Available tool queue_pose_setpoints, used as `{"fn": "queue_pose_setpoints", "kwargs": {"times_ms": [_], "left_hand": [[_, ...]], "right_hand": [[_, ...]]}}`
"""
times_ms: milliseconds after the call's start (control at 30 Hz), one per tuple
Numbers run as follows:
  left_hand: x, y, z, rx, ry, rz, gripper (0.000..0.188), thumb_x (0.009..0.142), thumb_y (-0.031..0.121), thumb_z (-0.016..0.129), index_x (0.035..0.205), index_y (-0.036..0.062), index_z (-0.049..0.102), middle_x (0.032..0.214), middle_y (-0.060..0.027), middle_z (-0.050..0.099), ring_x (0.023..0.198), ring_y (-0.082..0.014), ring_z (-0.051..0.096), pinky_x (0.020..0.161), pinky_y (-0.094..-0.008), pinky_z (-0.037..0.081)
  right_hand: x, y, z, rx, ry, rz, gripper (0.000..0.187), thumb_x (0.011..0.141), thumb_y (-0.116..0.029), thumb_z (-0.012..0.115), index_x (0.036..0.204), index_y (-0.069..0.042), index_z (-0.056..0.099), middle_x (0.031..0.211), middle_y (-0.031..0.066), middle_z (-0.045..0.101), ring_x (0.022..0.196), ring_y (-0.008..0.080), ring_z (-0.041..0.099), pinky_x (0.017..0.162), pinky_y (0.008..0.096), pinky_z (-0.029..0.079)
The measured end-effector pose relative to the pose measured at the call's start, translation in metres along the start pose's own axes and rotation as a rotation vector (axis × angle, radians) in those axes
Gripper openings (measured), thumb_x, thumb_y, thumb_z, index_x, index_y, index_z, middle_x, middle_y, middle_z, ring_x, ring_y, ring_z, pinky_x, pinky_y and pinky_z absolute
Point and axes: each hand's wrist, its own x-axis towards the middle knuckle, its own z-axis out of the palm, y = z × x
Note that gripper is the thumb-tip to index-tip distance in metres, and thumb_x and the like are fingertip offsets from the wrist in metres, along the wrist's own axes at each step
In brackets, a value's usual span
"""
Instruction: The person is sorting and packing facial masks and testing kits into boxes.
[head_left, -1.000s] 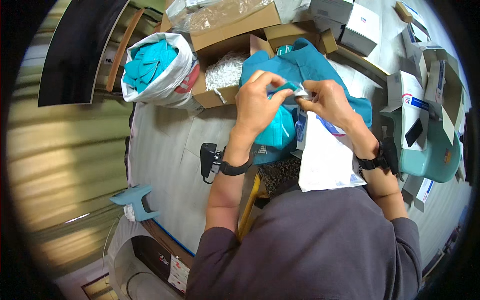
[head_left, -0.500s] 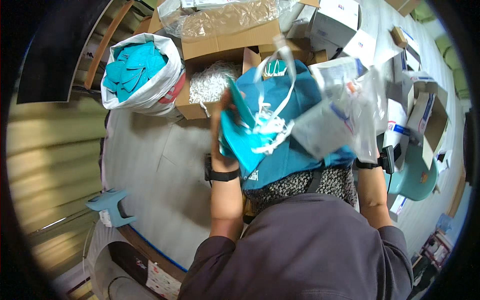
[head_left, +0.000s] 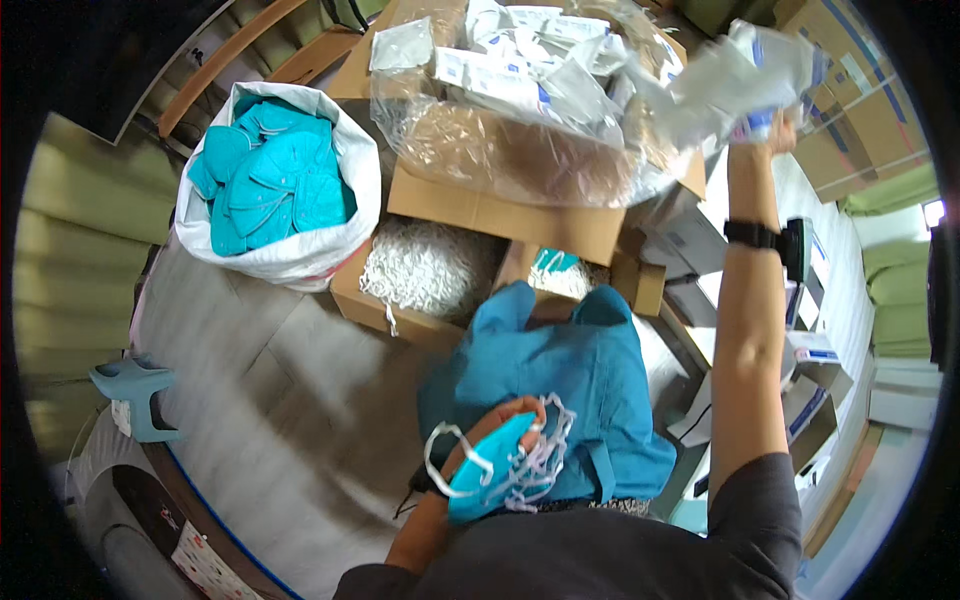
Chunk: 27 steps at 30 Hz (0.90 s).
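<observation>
Over my lap, my left hand (head_left: pixel 518 408) is closed around a teal cup-shaped face mask (head_left: pixel 490 462) with white elastic straps hanging off it; whether it is one mask or a small stack I cannot tell. My right arm stretches far forward to the right. At its end my right hand (head_left: pixel 783 136) grips clear plastic bags (head_left: pixel 745 80) with white and blue print, smeared by motion, beside the lined carton. A blue apron (head_left: pixel 560 375) covers my lap.
A carton (head_left: pixel 510 210) with a clear liner holds several white-and-blue packets (head_left: pixel 500 80). Below it, a box holds white straps (head_left: pixel 430 270). A white sack (head_left: pixel 365 180) of teal masks (head_left: pixel 275 190) stands left. Large cartons (head_left: pixel 850 90) are far right; a blue stool (head_left: pixel 145 395) is at left.
My right hand has swung forward and up with the plastic bags, toward the lined carton. My left hand, with the teal mask, has drawn back nearer my body. The view has tilted forward.
</observation>
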Motion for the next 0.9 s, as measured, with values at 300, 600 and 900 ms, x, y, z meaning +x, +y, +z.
{"fn": "queue_pose_setpoints", "kwargs": {"times_ms": [300, 600, 900], "left_hand": [[0.01, 0.01, -0.038, -0.21, -0.098, -0.064, 0.027, 0.095, 0.024, 0.063, 0.11, 0.0038, 0.055, 0.073, -0.0021, 0.053, 0.062, -0.0099, 0.05, 0.058, -0.0243, 0.042], [0.006, 0.013, -0.035, -0.178, 0.074, -0.114, 0.022, 0.095, 0.012, 0.061, 0.114, 0.0006, 0.059, 0.076, -0.0013, 0.054, 0.064, -0.0089, 0.051, 0.058, -0.0212, 0.042], [0.017, -0.008, -0.036, -0.208, -0.2, 0.04, 0.032, 0.095, 0.017, 0.063, 0.12, -0.0018, 0.055, 0.092, -0.0012, 0.054, 0.071, -0.0084, 0.053, 0.06, -0.0216, 0.045]], "right_hand": [[-0.166, 0.145, 0.088, -1.118, -1.519, 0.416, 0.036, 0.081, -0.015, 0.064, 0.114, -0.001, 0.061, 0.115, 0.0185, 0.066, 0.1, 0.0292, 0.063, 0.089, 0.0386, 0.049], [-0.156, 0.146, 0.063, -1.123, -1.682, 0.717, 0.047, 0.079, -0.028, 0.069, 0.116, 0.0, 0.061, 0.115, 0.0244, 0.064, 0.089, 0.0343, 0.064, 0.082, 0.0417, 0.052], [-0.086, 0.123, 0.079, -0.59, -1.631, 0.098, 0.044, 0.081, -0.028, 0.07, 0.115, 0.0, 0.064, 0.104, 0.0243, 0.068, 0.096, 0.0355, 0.066, 0.087, 0.0427, 0.05]]}}
